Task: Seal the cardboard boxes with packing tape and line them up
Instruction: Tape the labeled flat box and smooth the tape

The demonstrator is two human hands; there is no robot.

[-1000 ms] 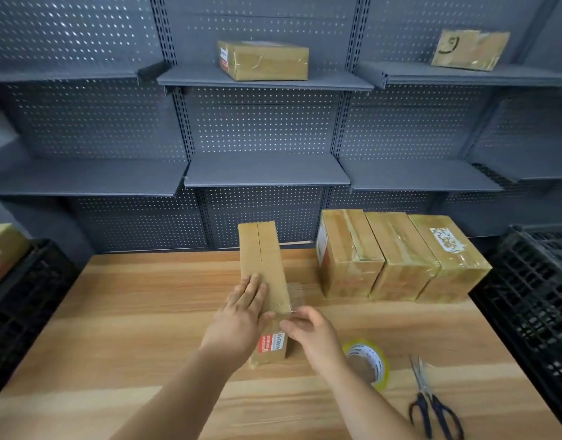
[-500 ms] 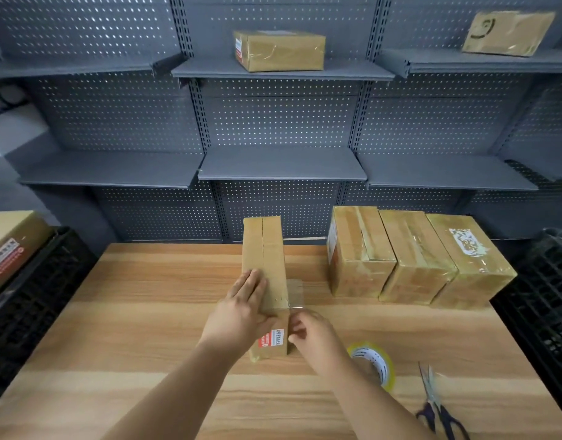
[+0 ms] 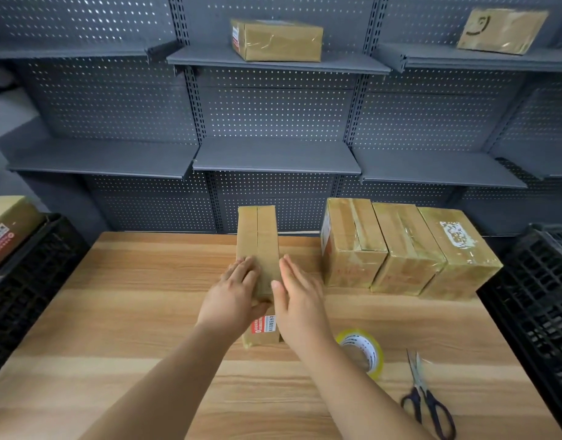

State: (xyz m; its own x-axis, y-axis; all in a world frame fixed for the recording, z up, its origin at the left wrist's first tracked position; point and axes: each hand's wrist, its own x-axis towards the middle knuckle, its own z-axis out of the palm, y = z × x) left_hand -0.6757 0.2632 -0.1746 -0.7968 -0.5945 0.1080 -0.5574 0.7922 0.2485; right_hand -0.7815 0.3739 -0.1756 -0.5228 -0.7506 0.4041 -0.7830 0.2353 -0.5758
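Head view – a person works at a wooden counter (image 3: 130, 296) in front of grey pegboard shelving (image 3: 273, 157). A narrow cardboard box (image 3: 257, 242) lies lengthwise at the counter's centre, its long axis running away from the camera, with a seam down the middle of its top and a red-and-white label (image 3: 264, 323) on its near end.

The left hand (image 3: 233, 295) lies flat on the near part of the box top, fingers straight and together, thumb at the near edge. The right hand (image 3: 297, 303) is also open, fingers straight, held edge-on along the box's right side; whether it touches the cardboard can't be told. Neither hand grips anything.

To the right, approx. level with the box's far half, three taped boxes stand side by side in a row – first (image 3: 352, 242), second (image 3: 406, 249) and third (image 3: 457, 249), each touching the next. The third carries a torn white label on top.

A roll of packing tape (image 3: 365, 344) lies flat near the right forearm, partly hidden by it. Scissors (image 3: 427, 404) w/ dark handles lie just beyond the roll, toward the counter's right edge, blades pointing away.

Black plastic crates flank the counter, left (image 3: 28, 281) and right (image 3: 537, 296). The left crate holds a labelled box (image 3: 6, 227). Two more taped boxes sit on the top shelves, centre (image 3: 276, 39) and right (image 3: 502, 30).
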